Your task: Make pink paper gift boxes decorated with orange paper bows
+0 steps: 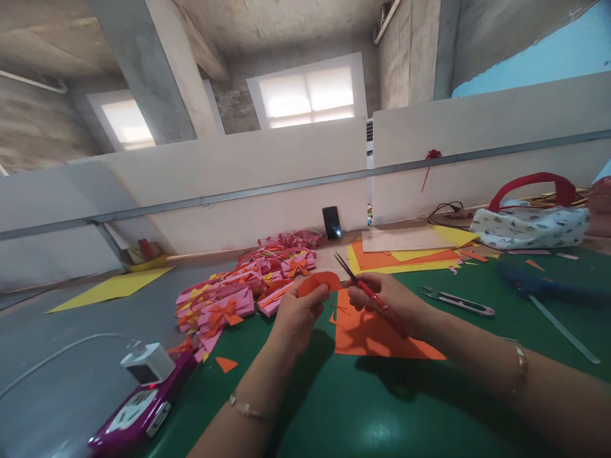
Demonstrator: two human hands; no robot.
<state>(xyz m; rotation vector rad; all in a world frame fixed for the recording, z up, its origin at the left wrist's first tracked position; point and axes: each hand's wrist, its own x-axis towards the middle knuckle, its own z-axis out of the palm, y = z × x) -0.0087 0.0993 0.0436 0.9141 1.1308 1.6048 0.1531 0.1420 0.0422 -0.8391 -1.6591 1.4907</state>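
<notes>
Pinched between the thumb and fingers of my left hand (301, 312) is a piece of orange paper (317, 280) with a rounded edge. My right hand (384, 296) is closed round red-handled scissors (365, 288), whose dark blades point up and to the left, close beside the paper. Whether the blades touch the paper I cannot tell. Beneath both hands lies a larger orange sheet (367, 340) on the green mat (382, 407). Small orange scraps rest by its left edge.
Left of my hands, pink paper pieces with orange bows (224, 315) are heaped. Thread snips (458, 301), a blue glue gun (548, 283) with a glue stick, and a patterned bag (529, 226) are on the right. A phone (331, 222) leans at the back; a purple power bank (143, 407) sits front left.
</notes>
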